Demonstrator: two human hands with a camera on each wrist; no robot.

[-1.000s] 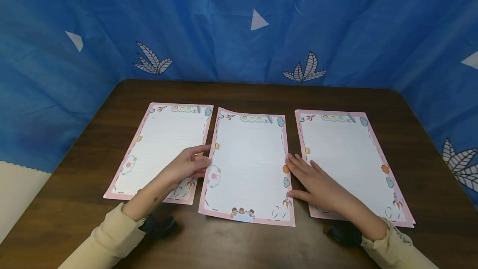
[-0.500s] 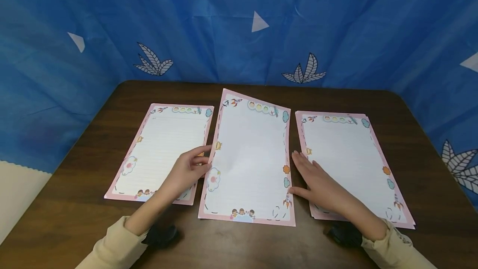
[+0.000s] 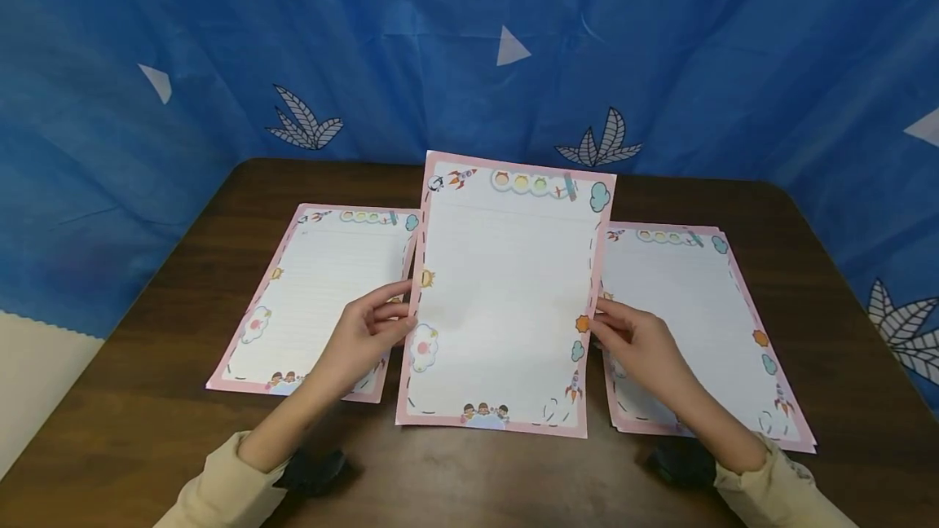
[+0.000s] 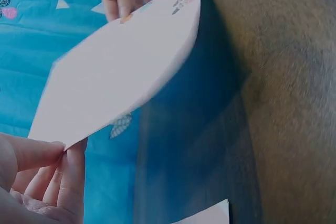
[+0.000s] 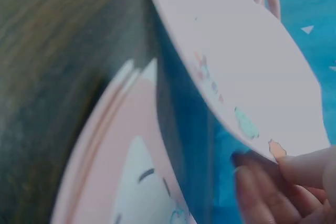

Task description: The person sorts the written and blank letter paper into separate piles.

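Note:
A pink-bordered sheet of paper (image 3: 506, 292) is held up over the middle of the table, its far edge raised toward the curtain. My left hand (image 3: 367, 328) pinches its left edge between thumb and fingers. On the opposite edge my right hand (image 3: 645, 349) pinches the sheet near the orange sun print. The left wrist view shows the paper (image 4: 121, 66) bowed, with the left thumb (image 4: 39, 151) on top. In the right wrist view, the right thumb (image 5: 310, 167) presses on the sheet's edge with fingers curled beneath.
Matching sheets (image 3: 323, 292) lie on the dark wooden table (image 3: 484, 487) at left. At right, a stack of several similar sheets (image 3: 697, 324) has slightly uneven edges, partly behind the raised paper. A blue curtain (image 3: 469, 63) hangs behind the table.
The middle sheet has risen off the table, far edge first. My right hand, previously lying flat by its right edge, now pinches that edge. The left hand keeps its hold.

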